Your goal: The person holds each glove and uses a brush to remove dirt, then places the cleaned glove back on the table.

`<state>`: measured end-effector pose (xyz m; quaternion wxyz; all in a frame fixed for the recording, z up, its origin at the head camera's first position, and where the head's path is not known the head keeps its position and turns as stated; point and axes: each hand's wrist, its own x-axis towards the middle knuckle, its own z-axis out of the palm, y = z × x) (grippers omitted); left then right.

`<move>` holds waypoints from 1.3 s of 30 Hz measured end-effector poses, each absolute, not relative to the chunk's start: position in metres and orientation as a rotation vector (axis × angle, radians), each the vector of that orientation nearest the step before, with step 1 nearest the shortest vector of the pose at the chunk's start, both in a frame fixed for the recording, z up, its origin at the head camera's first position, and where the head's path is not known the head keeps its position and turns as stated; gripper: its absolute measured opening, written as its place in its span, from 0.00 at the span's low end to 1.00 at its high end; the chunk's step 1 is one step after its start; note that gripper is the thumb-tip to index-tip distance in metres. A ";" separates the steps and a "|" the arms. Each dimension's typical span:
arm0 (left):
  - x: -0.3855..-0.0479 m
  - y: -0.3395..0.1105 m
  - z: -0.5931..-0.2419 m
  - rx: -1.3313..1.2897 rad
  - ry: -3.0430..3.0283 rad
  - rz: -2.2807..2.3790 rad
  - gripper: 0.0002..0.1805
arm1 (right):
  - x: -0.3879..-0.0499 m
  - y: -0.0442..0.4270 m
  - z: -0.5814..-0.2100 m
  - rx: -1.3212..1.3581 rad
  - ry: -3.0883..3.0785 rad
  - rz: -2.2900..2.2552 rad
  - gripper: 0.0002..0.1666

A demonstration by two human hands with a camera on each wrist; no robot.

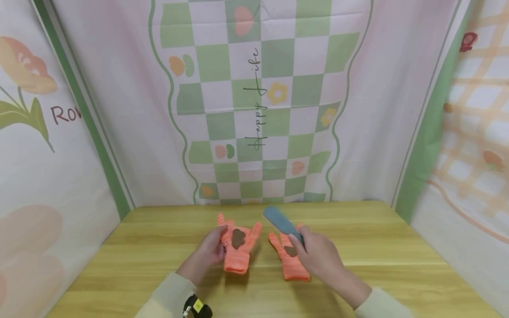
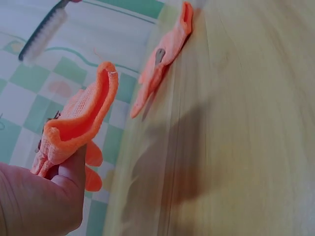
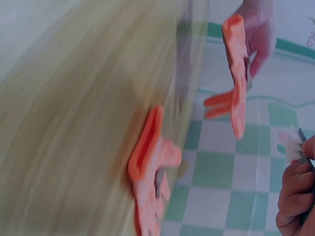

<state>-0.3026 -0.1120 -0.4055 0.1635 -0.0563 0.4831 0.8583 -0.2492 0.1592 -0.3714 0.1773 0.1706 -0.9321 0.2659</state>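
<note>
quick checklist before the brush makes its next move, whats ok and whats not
1. Left grip holding a coral glove: ok.
2. Brown patch on that glove facing up, uncovered: ok.
3. Right grip holding the brush: ok.
4. Bristles clear of the held glove: ok, a gap shows in the left wrist view.
5. Held glove supported by the table: not ok, it is raised; only the second glove lies there.
6. Patch wet or dry: cannot tell.
</note>
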 end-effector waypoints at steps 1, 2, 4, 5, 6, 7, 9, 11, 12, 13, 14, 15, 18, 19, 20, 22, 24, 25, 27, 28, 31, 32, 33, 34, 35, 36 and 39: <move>-0.302 -0.111 -0.405 -0.154 1.368 2.456 0.26 | -0.248 0.155 -0.371 0.495 -2.648 0.763 0.14; -0.301 -0.110 -0.404 -0.146 1.362 2.465 0.26 | -0.248 0.152 -0.371 0.511 -2.656 0.774 0.13; -0.301 -0.109 -0.403 -0.129 1.344 2.482 0.25 | -0.246 0.145 -0.372 0.541 -2.666 0.770 0.14; -0.300 -0.108 -0.403 -0.123 1.335 2.487 0.25 | -0.246 0.142 -0.373 0.558 -2.669 0.774 0.14; -0.300 -0.107 -0.403 -0.110 1.326 2.488 0.25 | -0.245 0.139 -0.374 0.578 -2.667 0.778 0.14; -0.300 -0.106 -0.403 -0.097 1.311 2.492 0.25 | -0.245 0.136 -0.375 0.600 -2.660 0.775 0.15; -0.299 -0.105 -0.403 -0.082 1.298 2.491 0.25 | -0.244 0.132 -0.378 0.635 -2.651 0.762 0.16; -0.299 -0.103 -0.403 -0.072 1.286 2.491 0.24 | -0.244 0.128 -0.381 0.669 -2.641 0.768 0.16; -0.299 -0.103 -0.403 -0.068 1.285 2.495 0.23 | -0.243 0.126 -0.383 0.681 -2.637 0.762 0.15; -0.298 -0.102 -0.403 -0.065 1.283 2.500 0.21 | -0.243 0.124 -0.385 0.690 -2.633 0.758 0.15; -0.298 -0.101 -0.403 -0.064 1.285 2.503 0.19 | -0.243 0.123 -0.386 0.695 -2.631 0.747 0.14; -0.297 -0.101 -0.403 -0.059 1.281 2.507 0.18 | -0.242 0.121 -0.388 0.704 -2.623 0.735 0.14; -0.295 -0.098 -0.401 -0.041 1.275 2.512 0.19 | -0.241 0.118 -0.391 0.712 -2.608 0.710 0.14; -0.294 -0.098 -0.400 -0.037 1.271 2.509 0.20 | -0.241 0.117 -0.392 0.712 -2.604 0.705 0.14; -0.293 -0.097 -0.399 -0.035 1.266 2.506 0.22 | -0.241 0.117 -0.393 0.711 -2.605 0.701 0.14; -0.291 -0.096 -0.397 -0.013 1.255 2.487 0.26 | -0.241 0.116 -0.393 0.709 -2.605 0.687 0.15; -0.289 -0.095 -0.396 0.002 1.253 2.467 0.28 | -0.241 0.115 -0.394 0.707 -2.602 0.667 0.17; -0.288 -0.094 -0.395 0.003 1.258 2.460 0.28 | -0.241 0.115 -0.395 0.707 -2.606 0.662 0.17; -0.287 -0.094 -0.396 0.004 1.286 2.453 0.27 | -0.242 0.116 -0.396 0.710 -2.608 0.657 0.18; -0.286 -0.093 -0.396 -0.004 1.304 2.453 0.27 | -0.242 0.116 -0.396 0.711 -2.606 0.655 0.17; -0.285 -0.093 -0.398 -0.044 1.354 2.471 0.24 | -0.243 0.118 -0.397 0.727 -2.603 0.674 0.14; -0.285 -0.092 -0.399 -0.050 1.361 2.474 0.22 | -0.243 0.119 -0.398 0.732 -2.599 0.674 0.14; -0.285 -0.092 -0.400 -0.056 1.368 2.477 0.21 | -0.243 0.119 -0.398 0.736 -2.599 0.676 0.13; -0.285 -0.092 -0.401 -0.057 1.370 2.481 0.20 | -0.243 0.120 -0.398 0.738 -2.599 0.680 0.14; -0.285 -0.092 -0.401 -0.057 1.371 2.487 0.19 | -0.243 0.121 -0.398 0.740 -2.601 0.685 0.14; -0.284 -0.092 -0.402 -0.061 1.372 2.493 0.18 | -0.243 0.122 -0.398 0.743 -2.603 0.690 0.14; -0.283 -0.093 -0.402 -0.087 1.387 2.507 0.20 | -0.243 0.125 -0.399 0.747 -2.615 0.696 0.15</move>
